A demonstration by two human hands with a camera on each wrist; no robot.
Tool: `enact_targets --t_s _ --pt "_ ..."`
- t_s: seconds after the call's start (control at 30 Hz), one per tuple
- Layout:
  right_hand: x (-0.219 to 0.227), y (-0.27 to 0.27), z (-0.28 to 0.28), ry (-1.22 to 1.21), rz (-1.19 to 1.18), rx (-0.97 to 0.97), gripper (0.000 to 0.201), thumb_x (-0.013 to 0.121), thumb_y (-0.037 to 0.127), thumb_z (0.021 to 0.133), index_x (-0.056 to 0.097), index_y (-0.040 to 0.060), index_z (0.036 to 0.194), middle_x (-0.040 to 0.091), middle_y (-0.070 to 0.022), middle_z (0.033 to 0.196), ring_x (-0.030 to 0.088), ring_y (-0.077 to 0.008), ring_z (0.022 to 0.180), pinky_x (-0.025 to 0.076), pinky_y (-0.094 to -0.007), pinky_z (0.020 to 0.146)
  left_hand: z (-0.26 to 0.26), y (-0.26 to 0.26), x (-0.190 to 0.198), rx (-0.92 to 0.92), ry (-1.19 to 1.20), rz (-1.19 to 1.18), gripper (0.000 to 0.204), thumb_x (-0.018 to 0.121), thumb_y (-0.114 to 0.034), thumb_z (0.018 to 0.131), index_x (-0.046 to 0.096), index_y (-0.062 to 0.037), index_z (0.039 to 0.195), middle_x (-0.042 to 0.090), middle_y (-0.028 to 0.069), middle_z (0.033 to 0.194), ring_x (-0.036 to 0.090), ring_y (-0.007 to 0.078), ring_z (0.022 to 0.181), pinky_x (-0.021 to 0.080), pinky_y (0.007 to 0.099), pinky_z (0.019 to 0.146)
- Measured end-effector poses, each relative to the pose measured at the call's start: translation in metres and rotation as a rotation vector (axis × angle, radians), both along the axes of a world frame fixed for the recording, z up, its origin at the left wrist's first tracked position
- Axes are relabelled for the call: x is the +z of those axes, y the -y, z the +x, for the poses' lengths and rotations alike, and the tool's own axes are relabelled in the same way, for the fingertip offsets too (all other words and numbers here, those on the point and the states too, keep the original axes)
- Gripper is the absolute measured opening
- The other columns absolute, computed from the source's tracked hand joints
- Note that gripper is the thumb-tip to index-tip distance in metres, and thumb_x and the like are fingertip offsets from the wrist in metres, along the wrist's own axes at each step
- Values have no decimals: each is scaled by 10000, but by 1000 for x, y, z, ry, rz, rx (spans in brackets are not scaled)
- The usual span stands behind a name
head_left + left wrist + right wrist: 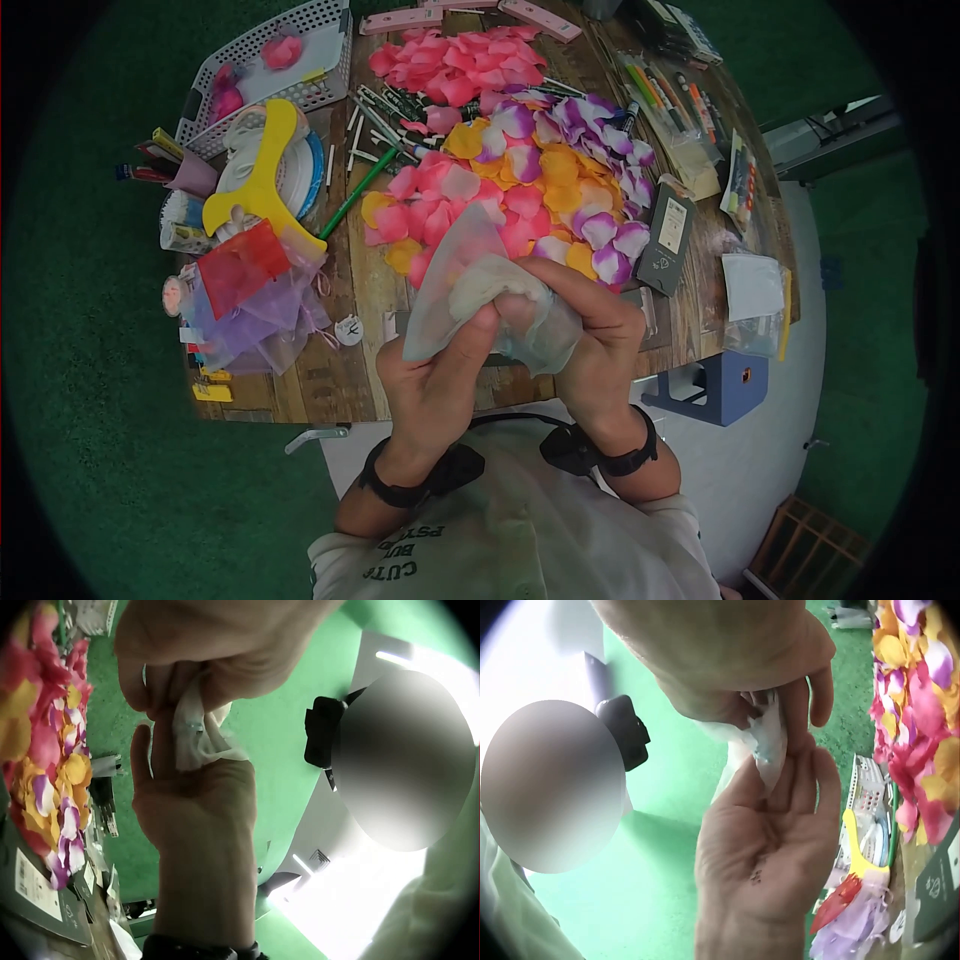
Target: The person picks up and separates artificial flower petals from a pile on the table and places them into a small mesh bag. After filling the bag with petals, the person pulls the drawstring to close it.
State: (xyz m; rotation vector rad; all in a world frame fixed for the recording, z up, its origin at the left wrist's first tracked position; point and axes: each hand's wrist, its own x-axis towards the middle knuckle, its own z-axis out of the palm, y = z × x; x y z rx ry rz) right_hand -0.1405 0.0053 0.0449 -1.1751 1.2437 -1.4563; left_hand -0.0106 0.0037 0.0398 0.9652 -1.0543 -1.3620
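A sheer, pale blue-white fabric pouch [440, 300] is held between both hands above the table's front edge. The left hand [430, 400] pinches its gathered part with the thumb on top. On the other side the right hand [600, 350] grips the fabric with curled fingers. The wrist views show the fingertips of both hands meeting around the bunched cloth [189, 731] [770, 742]. Folds and fingers hide the inside of the pouch.
Beyond the hands lie pink petals [460, 65], orange petals [565, 185] and purple-white ones. Left are a yellow Y-shaped piece [265, 170], purple sheer bags [250, 320] and a white basket [330, 75]. A dark box [665, 240] and packaged pens [690, 110] lie right.
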Motion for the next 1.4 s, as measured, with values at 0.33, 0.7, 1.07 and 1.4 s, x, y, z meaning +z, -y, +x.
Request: enact_targets --t_s 0.33,0.7,1.07,1.4 --pt "31 4 -19 -736 -153 72 304 634 14 671 643 -4 974 625 -124 655 633 -172 544 489 -252 543 11 8 7 109 556 -446 184 609 4 820 650 46 994 673 72 809 597 96 716 472 242 643" --pt "20 7 -34 -410 -106 303 334 608 -13 636 650 -8 968 653 -154 751 656 -215 655 492 -256 601 36 17 15 -228 492 -355 290 648 19 735 639 37 1024 678 137 893 659 178 780 508 274 701" --pt "2 9 -15 -418 -342 -89 306 584 -24 649 653 -23 947 632 -137 706 632 -261 591 492 -278 561 18 8 14 -176 512 -95 119 663 -87 808 639 27 783 593 67 584 512 50 523 406 247 468" --pt "-8 13 -9 -433 -470 -157 287 592 -33 667 646 -32 949 629 -140 707 634 -234 599 486 -275 551 17 10 35 -471 764 -367 243 632 -106 781 507 -21 592 468 109 492 486 266 417 347 329 398"
